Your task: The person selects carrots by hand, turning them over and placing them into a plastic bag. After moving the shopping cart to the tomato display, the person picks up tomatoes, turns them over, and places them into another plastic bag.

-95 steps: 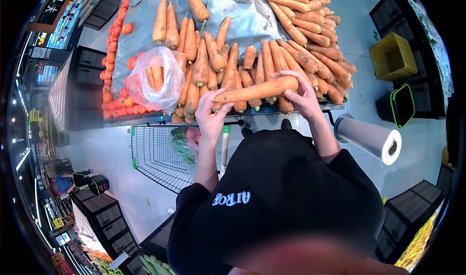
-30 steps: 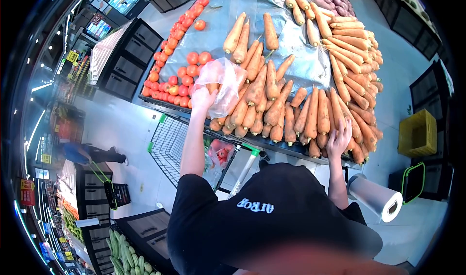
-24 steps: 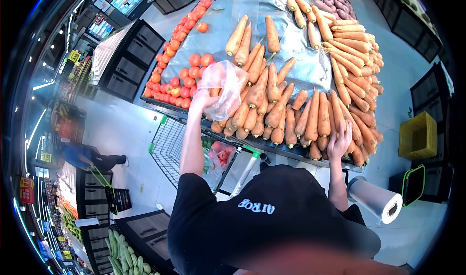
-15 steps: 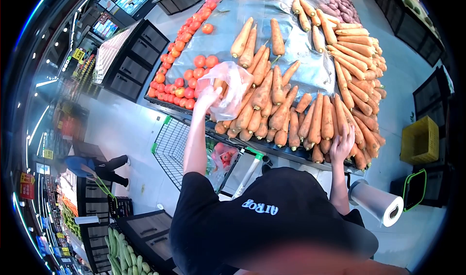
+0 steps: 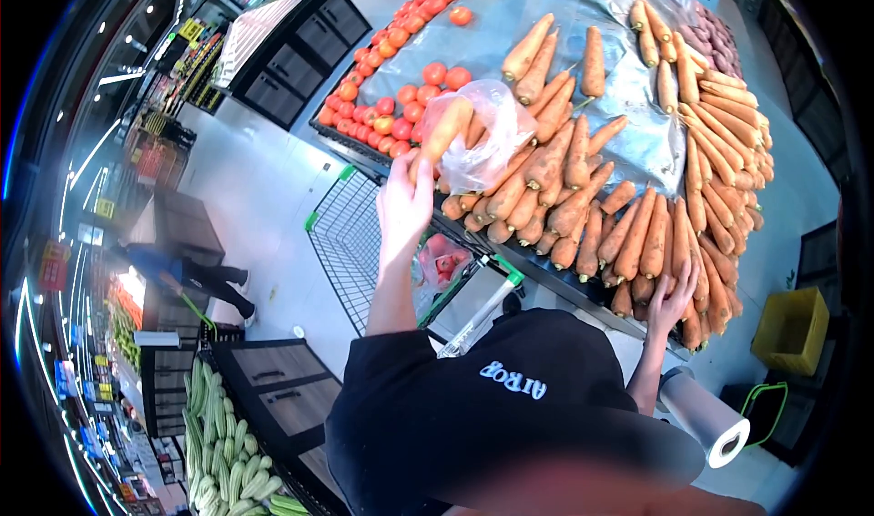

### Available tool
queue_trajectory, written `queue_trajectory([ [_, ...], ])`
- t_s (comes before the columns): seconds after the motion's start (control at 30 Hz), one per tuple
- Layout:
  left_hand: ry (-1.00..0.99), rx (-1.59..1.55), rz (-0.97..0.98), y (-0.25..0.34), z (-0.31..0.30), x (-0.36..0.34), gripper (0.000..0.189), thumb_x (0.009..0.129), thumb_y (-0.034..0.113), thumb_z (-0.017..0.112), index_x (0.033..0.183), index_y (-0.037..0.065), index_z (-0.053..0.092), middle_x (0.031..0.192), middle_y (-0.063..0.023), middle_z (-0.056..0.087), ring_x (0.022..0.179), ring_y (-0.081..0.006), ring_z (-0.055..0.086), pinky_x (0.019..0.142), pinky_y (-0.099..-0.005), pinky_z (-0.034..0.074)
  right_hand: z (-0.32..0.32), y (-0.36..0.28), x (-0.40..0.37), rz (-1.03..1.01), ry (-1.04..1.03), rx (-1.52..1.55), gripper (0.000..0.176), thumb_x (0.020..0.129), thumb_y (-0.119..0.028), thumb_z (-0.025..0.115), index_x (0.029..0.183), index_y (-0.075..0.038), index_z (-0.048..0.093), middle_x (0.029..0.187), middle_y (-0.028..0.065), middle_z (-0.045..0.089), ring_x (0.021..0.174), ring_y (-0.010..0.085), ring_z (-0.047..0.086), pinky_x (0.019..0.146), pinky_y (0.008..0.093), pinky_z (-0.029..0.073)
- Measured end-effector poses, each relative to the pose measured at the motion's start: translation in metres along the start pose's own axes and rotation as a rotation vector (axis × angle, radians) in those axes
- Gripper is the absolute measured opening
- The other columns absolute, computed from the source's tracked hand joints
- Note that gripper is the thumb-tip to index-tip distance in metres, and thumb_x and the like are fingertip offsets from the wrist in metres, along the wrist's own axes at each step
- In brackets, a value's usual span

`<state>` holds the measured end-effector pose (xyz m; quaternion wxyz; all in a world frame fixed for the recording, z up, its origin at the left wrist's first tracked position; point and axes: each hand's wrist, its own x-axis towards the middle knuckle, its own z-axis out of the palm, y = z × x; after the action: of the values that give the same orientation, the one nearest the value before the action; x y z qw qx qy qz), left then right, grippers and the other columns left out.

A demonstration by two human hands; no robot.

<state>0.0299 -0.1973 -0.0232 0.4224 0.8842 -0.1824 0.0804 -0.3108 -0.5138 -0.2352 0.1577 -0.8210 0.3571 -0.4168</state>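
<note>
Beside the tomatoes (image 5: 401, 129), we grip a carrot (image 5: 444, 136) in our left hand (image 5: 403, 202), against the plastic bag (image 5: 499, 145); our right hand (image 5: 669, 303) rests, fingers slightly spread, on the piled carrots (image 5: 654, 243).

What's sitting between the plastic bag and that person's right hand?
Carrots fill the stretch between the bag and the right hand, as the head view shows.
</note>
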Motion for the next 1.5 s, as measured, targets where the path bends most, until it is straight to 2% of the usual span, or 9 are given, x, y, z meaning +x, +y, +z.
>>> queue_trajectory([
  [0.2,0.173,-0.639,0.081,-0.017,0.031,-0.100,0.030,0.107,0.018,0.047,0.127,-0.003,0.051,0.080,-0.0015,0.052,0.064,-0.0066,0.046,0.057,-0.0225,0.040,-0.015,-0.019,0.002,-0.055,0.102,0.075,0.041,0.097,-0.007,0.062,0.137,0.000,0.055,0.153,0.0199,0.046,0.147,0.0377,0.039,0.118,0.0450,0.033],
  [0.37,-0.355,-0.850,0.231,-0.008,0.074,-0.124,0.040,0.106,0.026,0.050,0.135,-0.002,0.050,0.082,-0.0047,0.058,0.064,-0.0087,0.051,0.058,-0.0239,0.044,-0.021,-0.073,0.031,0.148,-0.349,0.531,0.029,0.105,-0.012,0.052,0.092,0.004,0.073,0.098,0.0107,0.073,0.090,0.0155,0.067,0.080,0.0288,0.052],
  [0.53,-0.644,-0.449,0.575,0.011,0.119,-0.112,0.042,0.096,0.024,0.069,0.131,0.003,0.061,0.106,-0.0125,0.074,0.097,-0.0196,0.072,0.084,-0.0354,0.055,0.006,-0.111,0.057,0.705,-0.458,1.239,0.057,0.108,-0.053,0.037,0.144,-0.009,0.048,0.104,0.0040,0.061,0.073,0.0111,0.059,0.060,0.0230,0.045],
  [0.6,-0.800,-0.674,0.108,0.006,0.132,-0.116,0.044,0.093,0.021,0.075,0.130,0.002,0.061,0.113,-0.0122,0.072,0.104,-0.0179,0.070,0.090,-0.0334,0.054,0.001,-0.113,0.064,0.644,-0.527,1.191,0.049,0.109,-0.047,0.041,0.138,-0.009,0.053,0.090,-0.0014,0.055,0.060,0.0049,0.048,0.050,0.0201,0.034],
  [0.83,-0.563,-0.963,-0.051,-0.019,0.133,-0.099,0.046,0.084,0.001,0.083,0.124,-0.002,0.060,0.116,-0.0104,0.070,0.106,-0.0166,0.067,0.095,-0.0300,0.053,-0.022,-0.114,0.060,0.370,-0.680,1.365,0.046,0.100,-0.007,0.063,0.143,-0.003,0.049,0.134,0.0117,0.062,0.092,0.0108,0.062,0.081,0.0272,0.053],
  [1.07,-0.716,-0.803,0.014,-0.015,0.140,-0.090,0.042,0.090,0.001,0.076,0.128,-0.004,0.058,0.108,-0.0135,0.071,0.091,-0.0170,0.071,0.084,-0.0276,0.057,-0.043,-0.096,0.057,0.429,-0.850,1.260,0.059,0.091,0.013,0.063,0.146,-0.001,0.048,0.131,0.0123,0.062,0.112,0.0160,0.065,0.097,0.0314,0.055],
  [1.2,-0.870,-0.845,-0.085,0.010,0.131,-0.087,0.043,0.091,0.001,0.075,0.130,-0.004,0.057,0.097,-0.0130,0.073,0.073,-0.0150,0.072,0.071,-0.0253,0.056,-0.044,-0.075,0.053,0.527,-0.792,1.040,0.028,0.102,-0.015,0.062,0.126,-0.001,0.059,0.098,0.0083,0.071,0.074,0.0146,0.070,0.067,0.0240,0.055],
  [1.33,-0.962,-0.809,-0.143,0.027,0.133,-0.093,0.043,0.091,0.001,0.074,0.131,-0.002,0.058,0.070,-0.0064,0.070,0.058,-0.0121,0.068,0.059,-0.0228,0.053,-0.042,-0.081,0.044,0.743,-0.801,1.054,0.081,0.106,-0.065,0.021,0.087,0.001,0.064,0.051,0.0081,0.055,0.040,0.0157,0.053,0.046,0.0264,0.044],
  [1.5,-0.989,-0.689,-0.176,0.027,0.137,-0.090,0.039,0.093,0.004,0.072,0.129,-0.003,0.059,0.076,-0.0078,0.072,0.059,-0.0114,0.068,0.057,-0.0227,0.052,-0.047,-0.090,0.047,0.790,-0.867,0.959,0.093,0.104,-0.068,0.008,0.077,-0.001,0.065,0.050,0.0080,0.054,0.038,0.0167,0.049,0.047,0.0272,0.045],
])
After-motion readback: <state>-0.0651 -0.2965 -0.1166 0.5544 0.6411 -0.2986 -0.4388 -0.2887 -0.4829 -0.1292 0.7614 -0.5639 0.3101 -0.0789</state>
